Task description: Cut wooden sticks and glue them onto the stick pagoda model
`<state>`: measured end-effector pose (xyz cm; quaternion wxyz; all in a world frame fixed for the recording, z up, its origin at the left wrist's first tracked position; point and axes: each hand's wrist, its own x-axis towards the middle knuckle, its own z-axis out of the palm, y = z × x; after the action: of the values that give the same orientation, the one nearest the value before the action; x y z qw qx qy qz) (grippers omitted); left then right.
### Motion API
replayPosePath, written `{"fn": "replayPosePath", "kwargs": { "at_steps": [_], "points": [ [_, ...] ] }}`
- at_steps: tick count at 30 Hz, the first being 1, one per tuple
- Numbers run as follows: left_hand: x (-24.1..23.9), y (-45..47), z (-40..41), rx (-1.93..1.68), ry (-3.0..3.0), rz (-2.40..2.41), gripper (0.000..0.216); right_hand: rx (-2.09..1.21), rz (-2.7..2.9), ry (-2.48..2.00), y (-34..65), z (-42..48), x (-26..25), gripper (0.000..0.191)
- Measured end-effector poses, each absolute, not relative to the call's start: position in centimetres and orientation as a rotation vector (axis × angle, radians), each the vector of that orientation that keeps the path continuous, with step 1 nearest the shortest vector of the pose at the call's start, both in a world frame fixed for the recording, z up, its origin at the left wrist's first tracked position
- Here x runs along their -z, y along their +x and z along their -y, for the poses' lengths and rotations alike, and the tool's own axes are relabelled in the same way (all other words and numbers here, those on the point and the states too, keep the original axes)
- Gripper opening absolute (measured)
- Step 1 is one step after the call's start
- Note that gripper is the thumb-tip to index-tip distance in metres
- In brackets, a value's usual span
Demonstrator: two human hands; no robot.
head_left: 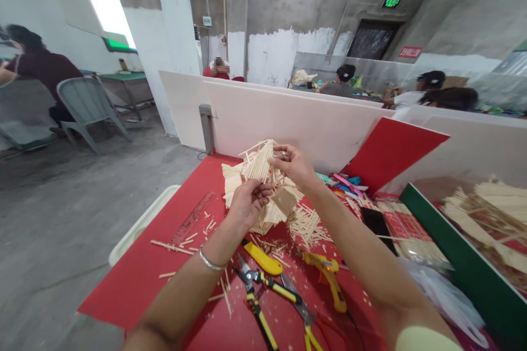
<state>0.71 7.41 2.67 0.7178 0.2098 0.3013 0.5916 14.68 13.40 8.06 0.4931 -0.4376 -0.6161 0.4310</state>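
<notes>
A model built from glued wooden sticks (263, 186) is held up above the red table (164, 263). My left hand (247, 201) is closed around the model's lower front part, with a silver bracelet on that wrist. My right hand (290, 163) pinches the upper right edge of the model, fingers curled on the sticks. Loose sticks (307, 225) lie in a heap just under the model.
Yellow-handled shears (267, 290), a yellow utility knife (263, 259) and a yellow glue gun (329, 279) lie near the front. A ruler (193, 218) lies left. Packs of sticks (407, 230) and a green-edged box (465, 263) sit right. White partitions (288, 120) stand behind; other people work beyond.
</notes>
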Motion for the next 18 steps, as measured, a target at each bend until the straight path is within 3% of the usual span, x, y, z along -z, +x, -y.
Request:
{"fn": "replayPosePath", "kwargs": {
  "at_steps": [18],
  "points": [
    [-2.21,0.85,-7.96,-1.312,0.577,-0.665,0.018,-1.038,1.509,-1.080,14.56,-13.42,-7.88,0.051]
  ]
}}
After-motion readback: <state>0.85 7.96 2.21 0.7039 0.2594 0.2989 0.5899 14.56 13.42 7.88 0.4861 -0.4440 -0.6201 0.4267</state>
